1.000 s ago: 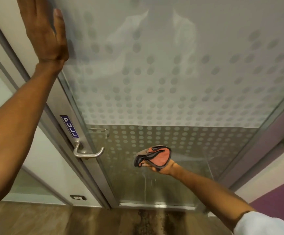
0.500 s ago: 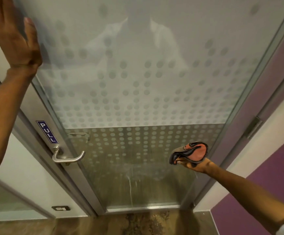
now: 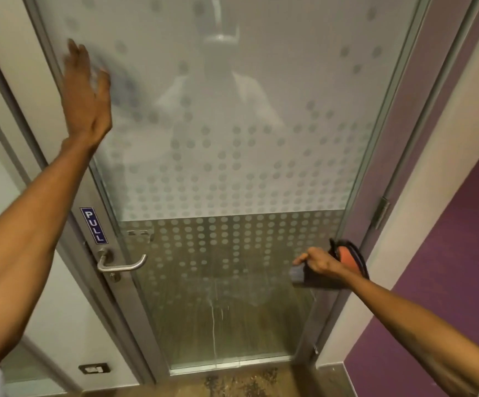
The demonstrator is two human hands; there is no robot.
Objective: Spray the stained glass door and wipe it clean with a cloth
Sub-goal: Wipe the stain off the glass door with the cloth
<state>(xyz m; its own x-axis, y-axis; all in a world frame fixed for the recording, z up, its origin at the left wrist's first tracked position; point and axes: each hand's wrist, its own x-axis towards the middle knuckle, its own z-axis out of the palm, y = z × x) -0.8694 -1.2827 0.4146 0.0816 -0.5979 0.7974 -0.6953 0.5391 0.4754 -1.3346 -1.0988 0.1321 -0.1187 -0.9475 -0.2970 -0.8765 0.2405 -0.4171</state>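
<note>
The glass door [image 3: 232, 156] fills the view, frosted with a dot pattern above and clearer below, where pale drip streaks [image 3: 213, 319] run down. My left hand [image 3: 85, 96] lies flat with straight fingers against the upper left of the glass. My right hand [image 3: 320, 263] grips an orange and dark grey cloth [image 3: 347, 259] and holds it on the lower right of the glass, close to the frame.
A metal lever handle [image 3: 123, 265] and a blue PULL label [image 3: 93, 225] sit on the left frame. A hinge [image 3: 380, 212] is on the right jamb, with a purple wall [image 3: 444, 253] beyond. Wet speckled floor [image 3: 241, 382] lies at the door's foot.
My right hand has carried the cloth rightward across the lower glass to the frame edge. The view has shifted, so my left hand appears lower and more central, still flat on the glass.
</note>
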